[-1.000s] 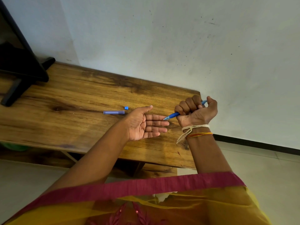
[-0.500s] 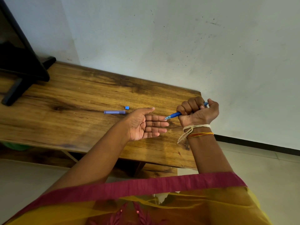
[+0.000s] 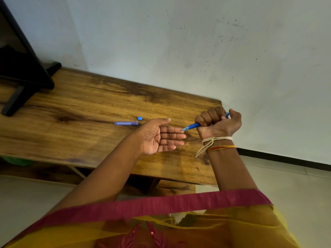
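A wooden table point(image 3: 89, 104) is carrying three things: a pale violet pen tube point(image 3: 126, 123), a small blue piece point(image 3: 140, 118) lying just beside it, and a black stand point(image 3: 14, 99) sitting at the left end.

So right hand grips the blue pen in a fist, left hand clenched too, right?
Not quite: the left hand is open, palm up, fingers straight, holding nothing. The right hand does grip the blue pen in a fist. The head view shows it.

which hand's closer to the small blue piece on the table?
Left. The left hand is open just beside the small blue piece; the right hand is farther off, beyond the left, gripping the blue pen.
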Demonstrator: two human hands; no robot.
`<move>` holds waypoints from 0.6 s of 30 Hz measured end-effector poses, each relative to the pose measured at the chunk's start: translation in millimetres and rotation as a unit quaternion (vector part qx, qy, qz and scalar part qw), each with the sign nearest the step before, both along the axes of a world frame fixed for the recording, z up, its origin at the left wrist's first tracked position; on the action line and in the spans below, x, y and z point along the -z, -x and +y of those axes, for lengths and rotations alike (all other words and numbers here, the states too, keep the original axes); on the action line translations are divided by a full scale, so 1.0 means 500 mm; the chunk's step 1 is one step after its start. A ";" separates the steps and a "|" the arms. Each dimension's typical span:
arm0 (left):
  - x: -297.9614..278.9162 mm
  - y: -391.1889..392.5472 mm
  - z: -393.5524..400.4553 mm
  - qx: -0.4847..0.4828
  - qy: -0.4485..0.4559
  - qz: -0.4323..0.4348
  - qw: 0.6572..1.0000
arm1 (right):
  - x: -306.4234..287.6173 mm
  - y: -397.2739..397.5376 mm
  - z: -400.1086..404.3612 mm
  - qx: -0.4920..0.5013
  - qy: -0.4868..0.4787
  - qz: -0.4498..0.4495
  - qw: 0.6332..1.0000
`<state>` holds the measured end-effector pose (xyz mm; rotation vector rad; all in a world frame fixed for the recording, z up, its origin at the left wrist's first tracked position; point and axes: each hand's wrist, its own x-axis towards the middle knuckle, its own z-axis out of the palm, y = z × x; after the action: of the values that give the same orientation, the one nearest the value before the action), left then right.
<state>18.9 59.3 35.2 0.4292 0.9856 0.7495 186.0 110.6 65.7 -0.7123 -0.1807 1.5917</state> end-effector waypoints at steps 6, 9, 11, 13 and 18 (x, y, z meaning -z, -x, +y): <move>0.001 0.000 0.000 0.000 0.000 -0.006 1.000 | 0.002 -0.001 0.001 -0.005 0.000 0.013 1.000; 0.001 0.000 0.001 -0.001 0.000 -0.008 1.000 | 0.004 -0.003 0.003 -0.006 0.004 0.016 1.000; 0.001 -0.001 0.001 -0.001 0.000 -0.009 1.000 | 0.006 -0.004 0.003 -0.003 0.004 0.018 1.000; 0.001 -0.001 0.001 -0.001 -0.001 -0.012 1.000 | 0.006 -0.003 0.002 -0.002 0.006 0.023 1.000; 0.000 0.001 0.000 -0.001 -0.002 -0.024 1.000 | 0.002 -0.004 0.000 0.008 0.021 0.045 0.999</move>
<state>18.4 59.4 35.0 0.4115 0.9407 0.7610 187.9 110.5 64.6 -0.6726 -0.0753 1.6122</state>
